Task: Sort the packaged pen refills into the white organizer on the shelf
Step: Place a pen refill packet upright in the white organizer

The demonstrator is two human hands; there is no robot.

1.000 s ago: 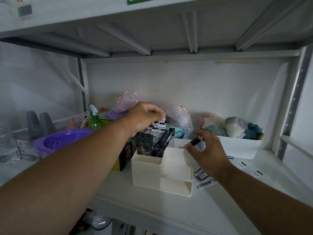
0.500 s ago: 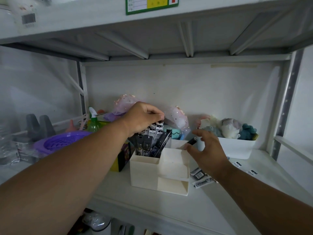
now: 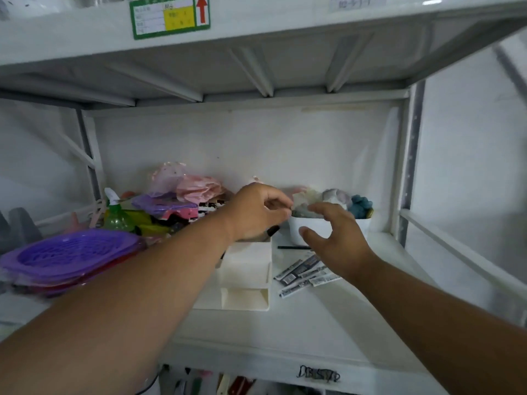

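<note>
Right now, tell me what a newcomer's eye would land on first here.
Two bare arms reach in over the shelf: the left hand curled above the white organizer, the right hand spread open over loose refill packets lying beside it. At the far left sits a bright purple basket, and overhead a green-bordered label with a red arrow.

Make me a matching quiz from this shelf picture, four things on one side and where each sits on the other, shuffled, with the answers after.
Things:
1. purple basket
2. white organizer
3. loose refill packets
4. green spray bottle

Places:
A. flat on the shelf, right of the organizer
B. far left, near the front
C. behind the basket
D. middle of the shelf, under the left hand

Pairs: 1-B, 2-D, 3-A, 4-C
</note>
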